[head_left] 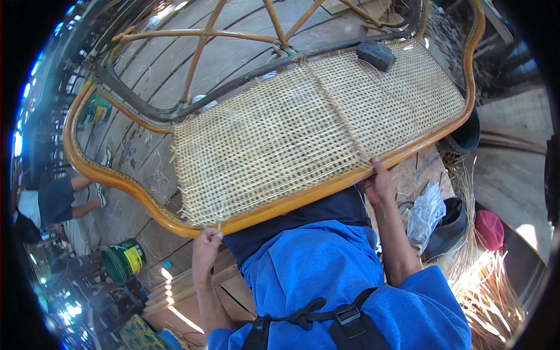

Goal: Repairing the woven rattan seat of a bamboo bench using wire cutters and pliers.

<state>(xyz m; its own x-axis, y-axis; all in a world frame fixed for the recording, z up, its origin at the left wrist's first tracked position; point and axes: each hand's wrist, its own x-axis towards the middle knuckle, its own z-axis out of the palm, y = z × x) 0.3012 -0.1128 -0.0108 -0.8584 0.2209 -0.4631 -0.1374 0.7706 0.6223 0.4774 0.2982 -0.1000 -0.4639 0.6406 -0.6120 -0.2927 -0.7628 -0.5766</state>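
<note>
A curved rattan furniture frame [280, 208] lies across my lap, with an open-weave cane panel [262, 134] spread over its middle. At the panel's near left corner, my left hand [206, 245] pinches the end of a short cane strand [220, 226] against the rail. Farther right, my right hand [379, 185] wraps the near rail from below, its thumb up by the panel's seam [344, 119]. Loose strand ends stick out along the panel's left edge. A dark block [376, 55] rests on the panel's far right part.
On the right are a clear plastic bag [426, 214], a dark boot-like container [449, 224], a red cap-like item [489, 229] and a bundle of loose cane strands [484, 289]. A green bucket [116, 262] stands at left on the plank floor. Another person's legs [81, 195] show beyond it.
</note>
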